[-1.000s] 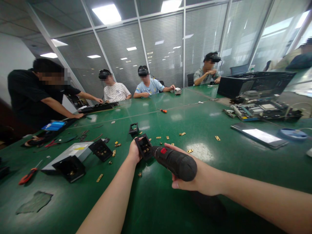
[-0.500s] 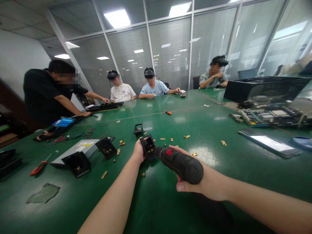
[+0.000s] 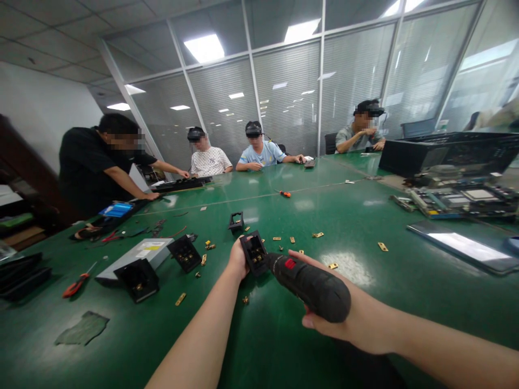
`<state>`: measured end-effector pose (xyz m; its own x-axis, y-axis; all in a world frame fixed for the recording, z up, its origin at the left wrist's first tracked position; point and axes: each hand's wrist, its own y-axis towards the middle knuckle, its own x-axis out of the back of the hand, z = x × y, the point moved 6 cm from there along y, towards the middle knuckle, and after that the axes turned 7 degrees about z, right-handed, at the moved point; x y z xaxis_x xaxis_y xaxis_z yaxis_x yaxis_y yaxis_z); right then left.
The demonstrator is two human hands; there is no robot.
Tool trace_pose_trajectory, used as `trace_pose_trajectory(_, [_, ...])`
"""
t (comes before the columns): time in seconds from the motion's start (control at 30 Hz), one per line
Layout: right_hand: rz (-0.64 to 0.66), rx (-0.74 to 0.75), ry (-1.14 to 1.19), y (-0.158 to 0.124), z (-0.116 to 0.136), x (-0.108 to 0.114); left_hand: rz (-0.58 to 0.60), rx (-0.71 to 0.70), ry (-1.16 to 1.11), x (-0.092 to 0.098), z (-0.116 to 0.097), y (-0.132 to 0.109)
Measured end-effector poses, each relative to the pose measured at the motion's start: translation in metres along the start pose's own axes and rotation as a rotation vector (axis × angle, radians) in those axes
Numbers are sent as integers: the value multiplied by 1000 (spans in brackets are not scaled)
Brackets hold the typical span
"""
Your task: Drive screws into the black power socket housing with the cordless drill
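On the table [image 3: 405, 281], a socket housing [image 3: 253, 253] sits left of the electric screwdriver [image 3: 311, 285].

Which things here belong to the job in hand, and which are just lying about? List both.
In hand:
- left hand holding the black socket housing
- right hand gripping the electric screwdriver, tip at the housing

Lying about:
- brass contacts scattered on the green table
- red-handled pliers
- silver drive
- circuit board

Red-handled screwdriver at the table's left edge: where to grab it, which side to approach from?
Take the red-handled screwdriver by its red handle, the thick end lying nearer the table edge; the thin shaft points away toward the silver drive. It lies flat, so probably come from above, fingers across the handle. Both hands are busy: the left hand holds a black socket housing, the right hand a powered driver.
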<state>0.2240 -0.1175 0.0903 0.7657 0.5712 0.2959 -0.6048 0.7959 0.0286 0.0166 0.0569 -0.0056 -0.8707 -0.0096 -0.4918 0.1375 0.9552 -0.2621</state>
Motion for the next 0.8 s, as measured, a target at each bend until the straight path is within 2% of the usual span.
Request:
trace_pose_trajectory(0.2, [11,28,26,1,-3,1,-5,3,-13,0,-1,-1])
trace_pose_trajectory(0.5, [35,-21,61,2,-8,1,-3,-14,-11,1,-3,1])
trace_pose_trajectory(0.8, [46,28,131,2,0,0,5,-1,5,-2,-4,0])
